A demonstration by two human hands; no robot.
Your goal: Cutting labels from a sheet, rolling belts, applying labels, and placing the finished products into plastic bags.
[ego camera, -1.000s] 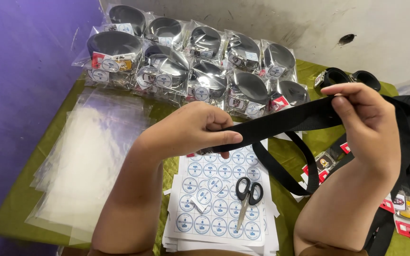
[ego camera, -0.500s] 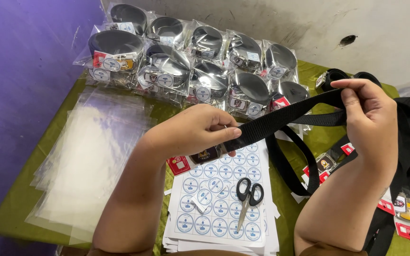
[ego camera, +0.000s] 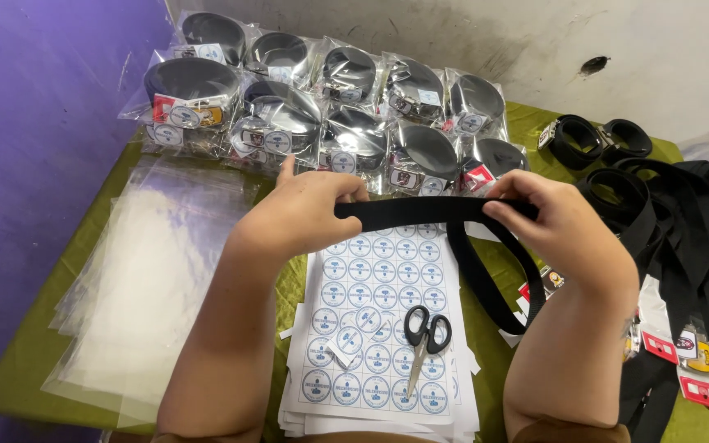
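lowered flat now, black belt (ego camera: pixel 436 210) is pinched by left hand (ego camera: pixel 305 215) and right hand (ego camera: pixel 564 226), buckle hidden.

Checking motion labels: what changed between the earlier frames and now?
The right hand came down and inward, so the black belt strap went from slanting up to the right to lying level between both hands. The left hand kept its grip on the strap. The scissors, sticker sheets, bagged belts and clear bags stayed put.

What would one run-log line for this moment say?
left hand: grips black belt strap | right hand: grips strap's other end | below: sticker sheets, scissors | behind: bagged belts
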